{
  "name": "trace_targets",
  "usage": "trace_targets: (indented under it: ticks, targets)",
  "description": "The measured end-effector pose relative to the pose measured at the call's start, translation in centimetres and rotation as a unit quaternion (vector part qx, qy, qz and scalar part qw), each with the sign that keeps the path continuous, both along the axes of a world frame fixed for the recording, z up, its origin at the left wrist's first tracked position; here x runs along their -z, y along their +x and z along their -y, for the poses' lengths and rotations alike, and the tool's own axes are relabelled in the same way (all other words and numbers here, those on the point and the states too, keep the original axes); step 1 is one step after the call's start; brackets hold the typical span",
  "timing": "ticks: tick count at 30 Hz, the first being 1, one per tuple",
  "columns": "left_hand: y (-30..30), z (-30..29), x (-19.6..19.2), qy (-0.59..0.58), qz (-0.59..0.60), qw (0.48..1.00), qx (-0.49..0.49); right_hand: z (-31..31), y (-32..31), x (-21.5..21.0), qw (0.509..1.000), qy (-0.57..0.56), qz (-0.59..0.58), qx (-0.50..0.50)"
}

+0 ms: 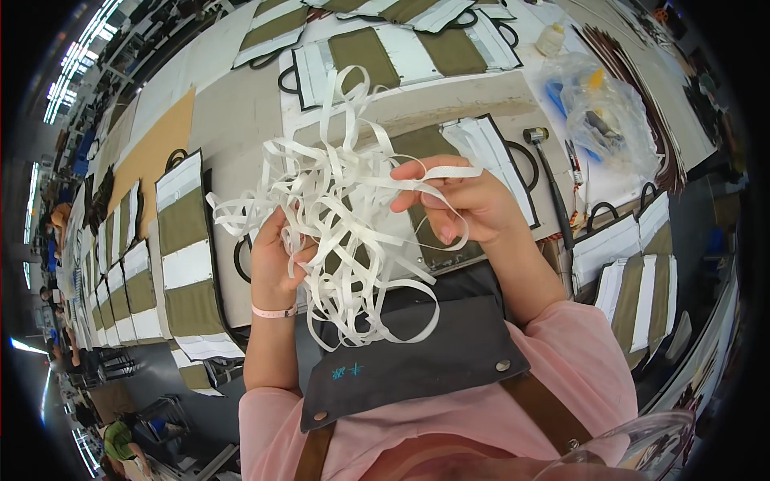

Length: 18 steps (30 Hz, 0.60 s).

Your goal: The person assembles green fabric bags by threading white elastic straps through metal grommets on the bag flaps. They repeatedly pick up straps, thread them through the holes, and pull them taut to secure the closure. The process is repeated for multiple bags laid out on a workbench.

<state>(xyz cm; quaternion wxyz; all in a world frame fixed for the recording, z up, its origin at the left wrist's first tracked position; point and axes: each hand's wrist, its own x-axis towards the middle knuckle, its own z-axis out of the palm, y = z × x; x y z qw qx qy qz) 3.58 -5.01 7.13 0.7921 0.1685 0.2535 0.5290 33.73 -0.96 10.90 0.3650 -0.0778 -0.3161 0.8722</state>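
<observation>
A loose tangle of narrow white tape (345, 204) hangs in front of my chest, its loops spilling down over my dark apron (417, 353). My left hand (277, 252) is closed on the left side of the bundle, with strands passing between the fingers. At the right of the tangle, my right hand (465, 200) has its fingers curled about a strand, and one end of it sticks out above the knuckles. Behind the tape lies an olive and white fabric panel (481, 152) with dark edging and a black loop handle, partly hidden by the tangle and my hands.
A hammer (552, 180) lies right of the panel, beside a thin red-and-white tool (574, 164). Beyond are a clear plastic bag (622, 120) and a small bottle (550, 38). More striped panels lie at the far side (365, 56), left (184, 256) and right (642, 297).
</observation>
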Motion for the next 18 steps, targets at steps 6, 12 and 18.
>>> trace_targets:
  ticks: [6,12,18]
  targets:
    - [0.1,1.1,-1.5,0.01,-0.048,0.999,-0.011,0.0,0.2,0.3,0.984,0.022,0.101,0.146]
    - [-1.2,1.5,-1.2,-0.008,-0.039,0.993,-0.113,-0.5,1.6,0.7,0.974,-0.044,0.101,0.201]
    - [-3.1,0.5,-0.8,-0.019,0.023,0.995,-0.095,-0.7,2.9,0.5,0.981,-0.004,0.136,0.135]
